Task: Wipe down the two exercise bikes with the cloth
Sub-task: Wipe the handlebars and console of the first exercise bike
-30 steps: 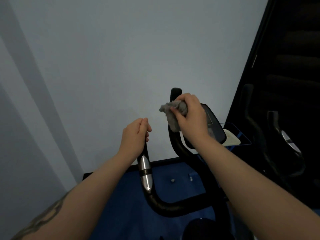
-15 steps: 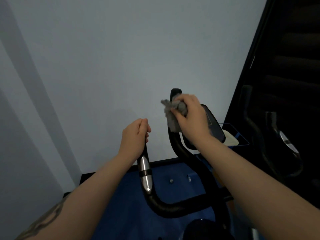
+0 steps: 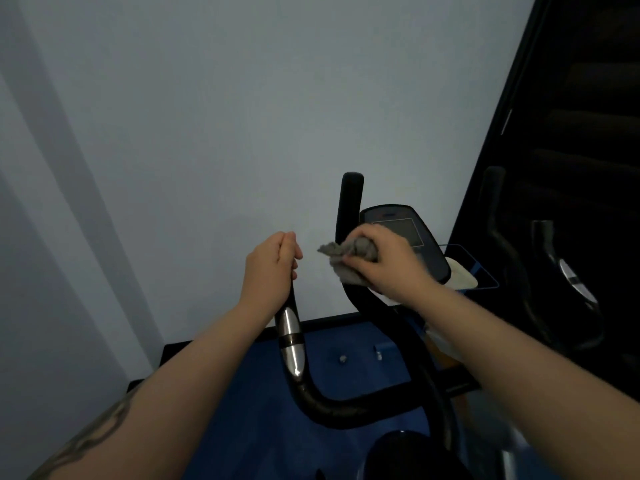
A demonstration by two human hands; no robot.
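— Dim overall, bluish cast, soft and even on the wall (image 3: 207, 133). Broad faint shadow bands down the left.
— Glare?
— Only small highlights on the chrome sleeve (image 3: 291, 344). Right side nearly black, detail lost. Slight softness throughout, wide-angle bending at the edges.

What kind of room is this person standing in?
Probably a small gym or home workout room. An exercise bike's handlebar and console stand before a plain wall, on blue floor matting, with what looks like a second machine in the dark at right.
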